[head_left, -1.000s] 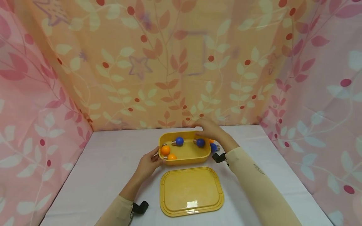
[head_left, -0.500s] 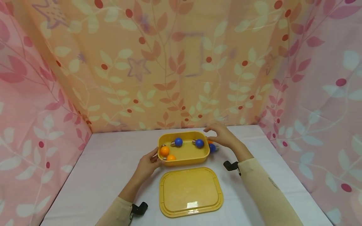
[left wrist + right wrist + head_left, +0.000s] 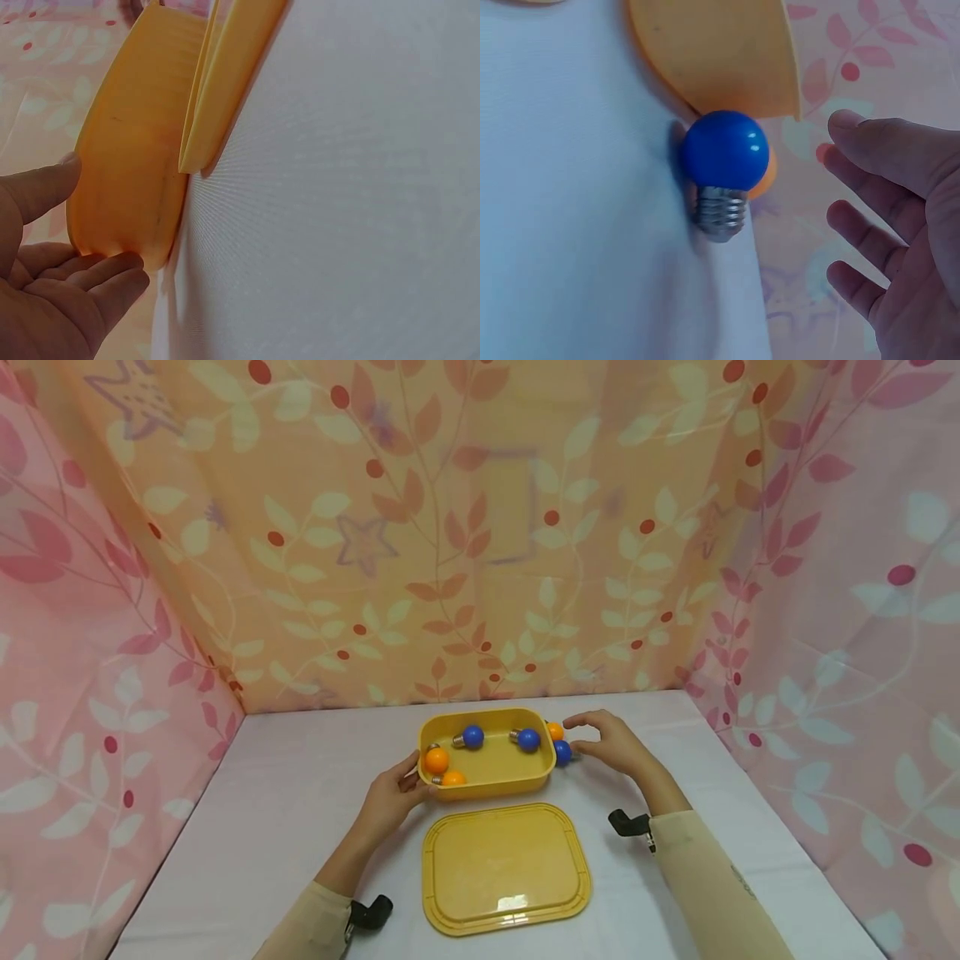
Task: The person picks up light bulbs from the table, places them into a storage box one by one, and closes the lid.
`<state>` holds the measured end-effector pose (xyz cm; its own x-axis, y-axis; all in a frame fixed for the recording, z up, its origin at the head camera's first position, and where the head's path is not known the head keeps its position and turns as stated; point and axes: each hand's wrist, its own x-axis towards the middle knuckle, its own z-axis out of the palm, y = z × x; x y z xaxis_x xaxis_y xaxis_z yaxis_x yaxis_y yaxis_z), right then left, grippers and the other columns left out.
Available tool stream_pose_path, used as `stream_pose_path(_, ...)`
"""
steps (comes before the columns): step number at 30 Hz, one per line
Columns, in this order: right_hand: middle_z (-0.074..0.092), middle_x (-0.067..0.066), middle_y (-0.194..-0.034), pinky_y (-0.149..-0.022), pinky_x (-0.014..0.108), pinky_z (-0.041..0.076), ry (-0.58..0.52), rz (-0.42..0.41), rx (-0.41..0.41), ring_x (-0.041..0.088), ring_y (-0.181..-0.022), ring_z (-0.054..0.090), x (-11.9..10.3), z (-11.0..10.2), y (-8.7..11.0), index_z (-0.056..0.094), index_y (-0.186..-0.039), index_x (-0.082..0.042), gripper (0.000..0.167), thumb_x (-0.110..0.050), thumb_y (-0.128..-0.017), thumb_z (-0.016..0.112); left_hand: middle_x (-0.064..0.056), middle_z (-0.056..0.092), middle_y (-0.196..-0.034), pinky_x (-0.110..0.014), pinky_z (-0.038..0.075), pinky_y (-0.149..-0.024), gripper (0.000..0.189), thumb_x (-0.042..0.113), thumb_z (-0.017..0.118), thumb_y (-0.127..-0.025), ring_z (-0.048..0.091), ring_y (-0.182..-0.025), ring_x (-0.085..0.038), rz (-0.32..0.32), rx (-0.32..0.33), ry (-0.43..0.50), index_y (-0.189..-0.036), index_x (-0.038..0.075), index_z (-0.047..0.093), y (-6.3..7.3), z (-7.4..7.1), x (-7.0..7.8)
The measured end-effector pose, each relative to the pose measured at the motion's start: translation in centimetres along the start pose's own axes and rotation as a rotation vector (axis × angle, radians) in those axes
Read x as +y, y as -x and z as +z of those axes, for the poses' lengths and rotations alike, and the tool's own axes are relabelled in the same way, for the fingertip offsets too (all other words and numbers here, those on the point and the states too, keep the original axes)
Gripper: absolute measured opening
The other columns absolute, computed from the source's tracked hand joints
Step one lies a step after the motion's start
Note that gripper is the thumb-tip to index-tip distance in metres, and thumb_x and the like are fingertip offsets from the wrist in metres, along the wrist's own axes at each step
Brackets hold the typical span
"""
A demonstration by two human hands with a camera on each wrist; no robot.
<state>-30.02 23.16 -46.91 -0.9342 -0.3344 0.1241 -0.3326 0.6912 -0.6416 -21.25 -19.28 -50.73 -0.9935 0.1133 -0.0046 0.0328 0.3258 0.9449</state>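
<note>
My left hand [image 3: 393, 793] holds the left end of a yellow plastic box [image 3: 487, 789], thumb on one wall and fingers curled round the corner. Inside lie two blue bulbs, one at the back [image 3: 473, 737] and one to the right [image 3: 528, 741], plus two orange bulbs [image 3: 437, 761] at the left. Outside, against the box's right end, are a blue bulb [image 3: 726, 154] with a metal screw base and an orange bulb [image 3: 555, 732], mostly hidden behind it in the right wrist view. My right hand [image 3: 611, 743] hovers just right of these two, fingers apart, gripping nothing.
A flat yellow lid [image 3: 507, 868] lies on the white tablecloth [image 3: 262, 827] in front of the box. Patterned fabric [image 3: 450, 568] walls in the back and both sides of the table.
My right hand has moved from above the box's far right corner, out to the right and down beside the two outside bulbs. The left hand and box stay in place.
</note>
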Motion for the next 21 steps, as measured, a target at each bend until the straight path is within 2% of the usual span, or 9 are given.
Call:
stream_pose_path(7, 0.067, 0.005, -0.135, -0.117, 0.066, 0.032, -0.087, 0.08, 0.016, 0.036, -0.137, 0.049, 1.7, 1.0, 1.4, 0.069, -0.13, -0.019, 0.037, -0.024, -0.093, 0.077, -0.009, 0.04, -0.162, -0.032, 0.053, -0.101, 0.084, 0.026, 0.082, -0.09, 0.053, -0.138, -0.027, -0.014, 0.005, -0.019, -0.159, 0.01, 0.038, 0.0, 0.0, 0.2)
stream_pose_path(15, 0.061, 0.015, -0.14, -0.111, 0.065, 0.04, -0.184, 0.141, 0.017, 0.041, -0.132, 0.051, 3.3, 2.2, 2.0, 0.064, -0.137, -0.019, 0.047, -0.025, -0.092, 0.078, -0.009, 0.04, -0.162, -0.032, 0.053, -0.101, 0.082, 0.023, 0.081, -0.09, 0.054, -0.138, -0.026, -0.006, 0.014, -0.015, -0.159, 0.011, 0.038, 0.0, 0.0, 0.1)
stream_pose_path(18, 0.06, 0.011, -0.143, -0.109, 0.061, 0.045, -0.241, 0.184, 0.026, 0.038, -0.133, 0.051, 4.0, 2.9, 2.1, 0.064, -0.138, -0.02, 0.047, -0.026, -0.093, 0.078, -0.008, 0.04, -0.162, -0.031, 0.053, -0.101, 0.082, 0.023, 0.081, -0.091, 0.054, -0.138, -0.026, -0.006, 0.008, -0.015, -0.159, 0.011, 0.038, 0.0, 0.0, 0.1)
stream_pose_path(21, 0.062, 0.008, -0.142, -0.113, 0.058, 0.042, -0.296, 0.188, 0.049, 0.035, -0.135, 0.052, 4.5, 3.5, 2.1, 0.065, -0.137, -0.018, 0.046, -0.022, -0.092, 0.078, -0.007, 0.039, -0.163, -0.03, 0.053, -0.102, 0.083, 0.024, 0.08, -0.091, 0.053, -0.139, -0.025, -0.006, -0.003, -0.013, -0.16, 0.011, 0.037, 0.1, 0.0, 0.1)
